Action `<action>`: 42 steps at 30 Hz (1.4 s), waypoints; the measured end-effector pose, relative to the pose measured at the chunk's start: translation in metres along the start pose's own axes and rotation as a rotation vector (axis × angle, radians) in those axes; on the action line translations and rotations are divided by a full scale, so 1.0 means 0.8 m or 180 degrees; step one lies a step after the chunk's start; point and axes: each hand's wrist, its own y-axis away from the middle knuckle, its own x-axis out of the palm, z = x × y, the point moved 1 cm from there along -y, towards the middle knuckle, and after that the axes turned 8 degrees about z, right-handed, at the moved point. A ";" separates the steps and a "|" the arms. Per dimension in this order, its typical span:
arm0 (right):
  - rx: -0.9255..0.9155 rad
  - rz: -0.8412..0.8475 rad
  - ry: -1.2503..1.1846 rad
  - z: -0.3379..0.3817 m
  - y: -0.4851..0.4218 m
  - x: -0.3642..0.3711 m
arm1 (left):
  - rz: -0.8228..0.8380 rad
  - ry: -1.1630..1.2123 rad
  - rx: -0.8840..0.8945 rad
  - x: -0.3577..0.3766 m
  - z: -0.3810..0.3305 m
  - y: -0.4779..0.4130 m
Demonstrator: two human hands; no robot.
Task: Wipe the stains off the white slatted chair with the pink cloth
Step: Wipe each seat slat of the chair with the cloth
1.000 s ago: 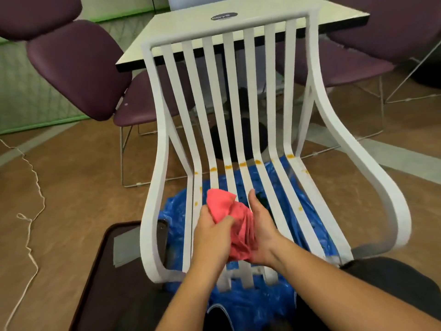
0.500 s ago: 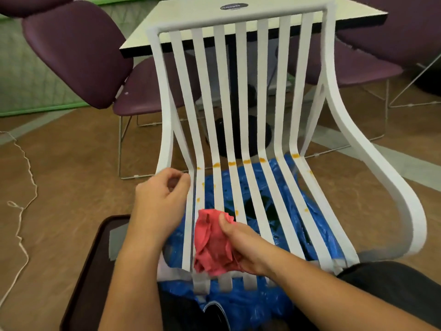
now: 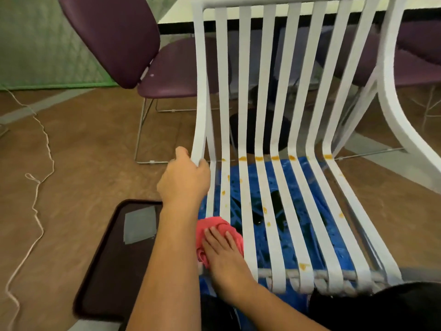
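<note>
The white slatted chair (image 3: 269, 96) fills the middle of the view, facing me. Orange stains (image 3: 259, 159) run across the bend of its slats, and smaller spots dot the seat slats. My left hand (image 3: 183, 179) grips the chair's left frame rail at the bend, fingers curled round it. My right hand (image 3: 224, 249) lies with straight fingers on the bunched pink cloth (image 3: 212, 225), pressing it onto the front left part of the seat slats. Part of the cloth is hidden under that hand.
A blue plastic sheet (image 3: 307, 189) lies under the seat. A dark brown tray (image 3: 112, 259) sits on the floor at left. Purple chairs (image 3: 114, 32) and a table stand behind. A white cord (image 3: 38, 187) trails over the brown floor.
My left hand left the cloth and took hold of the chair's left rail. My right hand moved the cloth down-left onto the seat's front left slats. The view moved closer.
</note>
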 end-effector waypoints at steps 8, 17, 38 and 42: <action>0.0401 -0.0420 0.0231 0.004 0.006 0.025 | 0.0434 0.0361 0.0012 0.013 0.012 -0.019; 0.0664 -0.0168 -0.0082 -0.036 -0.081 -0.019 | 0.0571 0.0391 0.0141 0.016 0.015 -0.026; 0.1096 0.0174 0.0207 -0.144 -0.286 -0.088 | 0.0628 0.0040 -0.0084 0.014 0.011 -0.033; 0.1060 0.0135 0.0345 -0.139 -0.274 -0.083 | 0.0662 0.0153 -0.0125 0.014 0.009 -0.033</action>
